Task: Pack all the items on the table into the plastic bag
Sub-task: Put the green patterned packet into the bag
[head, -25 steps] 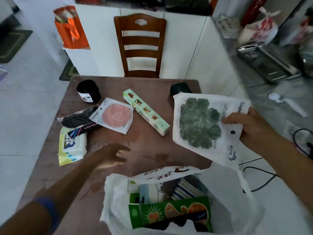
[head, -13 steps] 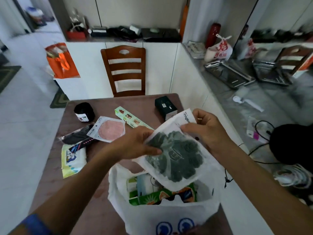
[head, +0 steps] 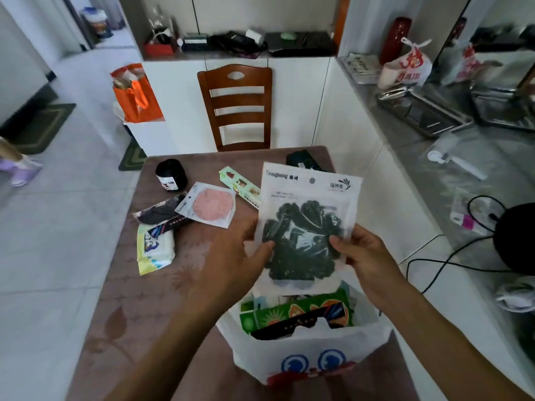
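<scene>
I hold a white pouch of dark green pieces (head: 307,227) upright over the open white plastic bag (head: 307,354). My left hand (head: 240,256) grips its left edge and my right hand (head: 362,250) grips its right edge. The pouch's bottom edge dips into the bag's mouth, above a green box (head: 292,314) inside. On the brown table (head: 139,299) lie a black jar (head: 171,175), a round pink pad packet (head: 210,204), a long green box (head: 238,183), a dark sachet (head: 157,212), a wet-wipes pack (head: 155,247) and a dark box (head: 302,162).
A wooden chair (head: 238,107) stands at the table's far side. White cabinets run behind and to the right. On the grey counter (head: 451,157) at the right are metal trays, a black cable and a white shopping bag. An orange bag (head: 136,94) sits at the left.
The pouch has turned from slanted to upright, and its bottom edge now points down into the bag. Both hands have shifted to its lower side edges.
</scene>
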A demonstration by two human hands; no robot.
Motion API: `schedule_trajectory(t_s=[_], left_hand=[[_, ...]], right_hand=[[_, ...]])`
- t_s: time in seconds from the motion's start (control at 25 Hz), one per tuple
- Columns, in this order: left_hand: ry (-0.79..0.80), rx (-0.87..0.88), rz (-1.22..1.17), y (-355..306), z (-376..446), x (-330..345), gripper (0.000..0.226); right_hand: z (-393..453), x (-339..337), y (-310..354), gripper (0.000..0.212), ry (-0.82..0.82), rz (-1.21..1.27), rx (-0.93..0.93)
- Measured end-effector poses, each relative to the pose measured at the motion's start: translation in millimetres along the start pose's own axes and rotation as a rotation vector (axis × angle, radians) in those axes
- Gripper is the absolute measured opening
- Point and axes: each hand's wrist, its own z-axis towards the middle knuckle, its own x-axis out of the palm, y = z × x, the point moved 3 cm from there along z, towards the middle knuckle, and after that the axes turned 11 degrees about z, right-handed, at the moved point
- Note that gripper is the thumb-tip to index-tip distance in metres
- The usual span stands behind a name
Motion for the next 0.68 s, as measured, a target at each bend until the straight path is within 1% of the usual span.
schedule_trajectory(t_s=[0.04, 0.08, 0.12, 0.16, 0.2, 0.24, 0.28, 0.32, 0.4, 0.48, 0.52, 0.56, 0.6, 0.64, 0.68], left_hand=[[-0.131, 0.029, 0.256, 11, -10, -4, 0.056], [-0.183, -0.005, 0.408, 26, -19, -4, 0.071], [-0.187, -0.092, 0.436, 40, -28, -4, 0.081], [-0.144, -0.191, 0.365, 53, -34, -2, 0.081], [-0.104, -0.271, 0.218, 62, -37, 2, 0.072], [-0.095, -0.313, 0.076, 67, -39, 6, 0.056], [-0.127, -0.317, -0.007, 69, -41, 9, 0.040], [-0.188, -0.298, -0.023, 67, -43, 7, 0.030], [-0.294, -0.237, -0.006, 58, -46, 3, 0.026], [-0.307, -0.174, 0.009, 51, -50, 5, 0.031], [-0.310, -0.128, 0.013, 47, -52, 6, 0.035], [-0.312, -0.078, 0.028, 45, -54, 7, 0.038], [-0.305, -0.033, 0.040, 43, -56, 6, 0.040], [-0.294, -0.010, 0.038, 43, -57, 4, 0.041], [-0.280, -0.008, 0.028, 47, -57, 1, 0.041]], right_hand=[[0, -3, 2, 0.027, 0.004, 0.033, -0.019], [0, -6, 7, 0.027, 0.030, 0.024, -0.051], [0, -7, 12, 0.027, 0.073, -0.046, -0.088], [0, -5, 18, 0.027, 0.126, -0.166, -0.122], [1, -2, 23, 0.026, 0.191, -0.303, -0.147], [2, 3, 30, 0.025, 0.272, -0.429, -0.147], [3, 10, 37, 0.023, 0.358, -0.539, -0.107], [3, 18, 40, 0.020, 0.435, -0.651, -0.037], [7, 32, 30, 0.017, 0.562, -0.988, 0.135], [11, 43, -2, 0.029, 0.662, -1.433, 0.248], [14, 47, -25, 0.038, 0.681, -1.584, 0.271], [17, 47, -49, 0.046, 0.657, -1.667, 0.269], [17, 48, -67, 0.050, 0.588, -1.687, 0.241], [18, 52, -76, 0.049, 0.494, -1.652, 0.165], [20, 58, -73, 0.042, 0.431, -1.572, 0.080]])
